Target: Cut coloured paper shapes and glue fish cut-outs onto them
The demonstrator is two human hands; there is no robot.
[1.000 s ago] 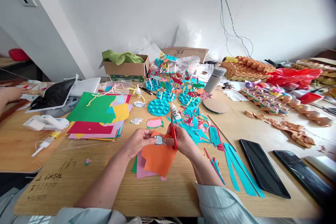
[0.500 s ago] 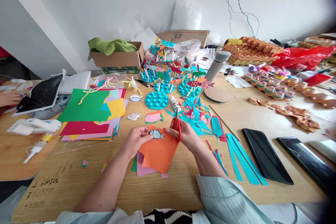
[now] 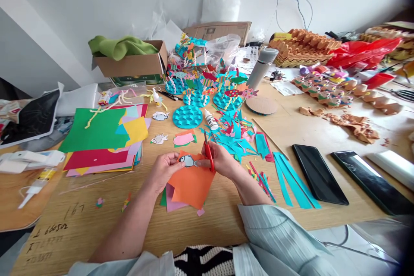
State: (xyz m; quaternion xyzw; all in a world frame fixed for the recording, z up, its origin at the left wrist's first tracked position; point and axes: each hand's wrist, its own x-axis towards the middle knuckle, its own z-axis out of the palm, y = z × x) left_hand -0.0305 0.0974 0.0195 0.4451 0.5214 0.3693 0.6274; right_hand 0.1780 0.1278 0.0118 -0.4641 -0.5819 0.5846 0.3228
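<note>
The step in hand looks like setting a small pale-grey paper fish with a black outline point(image 3: 187, 161) on an irregular orange paper sheet point(image 3: 190, 187) as a cutting guide. The fish lies at the sheet's far edge, its head to the person's left and its tail to the right; its long axis runs nearly crosswise, dipping slightly toward the tail. The left hand point(image 3: 164, 170) pinches the sheet's far left corner, thumb against the fish near its head. The right hand point(image 3: 220, 159) grasps 1 pair of red-handled scissors point(image 3: 210, 158) at the sheet's far right corner, thumb near the tail, blades pointing away from the person; I cannot tell whether they are parted. A next snip would seem to call for turning the blades toward the fish's outline while the left pinch keeps the 2 layers from slipping.
</note>
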